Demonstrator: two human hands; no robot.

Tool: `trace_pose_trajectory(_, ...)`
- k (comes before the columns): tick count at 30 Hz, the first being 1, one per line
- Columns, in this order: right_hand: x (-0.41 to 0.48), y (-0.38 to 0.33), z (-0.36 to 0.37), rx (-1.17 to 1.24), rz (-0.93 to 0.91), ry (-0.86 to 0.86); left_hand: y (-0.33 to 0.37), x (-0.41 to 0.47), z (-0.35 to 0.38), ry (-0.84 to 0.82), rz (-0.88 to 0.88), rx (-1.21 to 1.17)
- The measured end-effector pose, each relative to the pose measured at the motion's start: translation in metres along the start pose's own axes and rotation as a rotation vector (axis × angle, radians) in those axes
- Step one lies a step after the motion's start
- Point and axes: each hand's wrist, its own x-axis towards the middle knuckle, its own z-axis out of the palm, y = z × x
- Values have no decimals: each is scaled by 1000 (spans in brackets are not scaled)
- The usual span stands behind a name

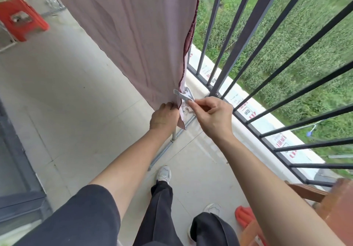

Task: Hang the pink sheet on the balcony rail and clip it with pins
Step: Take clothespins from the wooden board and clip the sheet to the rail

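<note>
The wide, creased pink fabric sheet [133,35] fills the upper middle of the frame, draped beside the black barred metal balcony railing [246,31] at right. At centre the left hand [164,116] clenches round its edge, likely to hold it taut. The fingers [193,103] of the right hand [214,115] pinch a pale grey plastic clothes pin [182,95] against that edge.

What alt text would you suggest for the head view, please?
A person's right hand pinches a pale clothes pin at the near edge of a hanging pink sheet while the left hand grips that edge. Dark balcony bars stand to the right, grass beyond.
</note>
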Motion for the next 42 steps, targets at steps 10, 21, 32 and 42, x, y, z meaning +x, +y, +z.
trace_pose_trajectory(10, 3, 8, 2, 69, 48, -108, 2, 7, -9, -125, -40, -39)
trace_pose_trajectory(21, -12, 34, -44, -231, 145, -127, 1, -24, -30, -155, 141, -7)
trace_pose_trajectory(32, -168, 108, -162, -537, 718, 146, 98, -32, -13, -376, 717, 83)
trace_pose_trajectory(42, -446, 66, -205, -430, 1430, 615, 303, -127, -11, -494, 1398, 309)
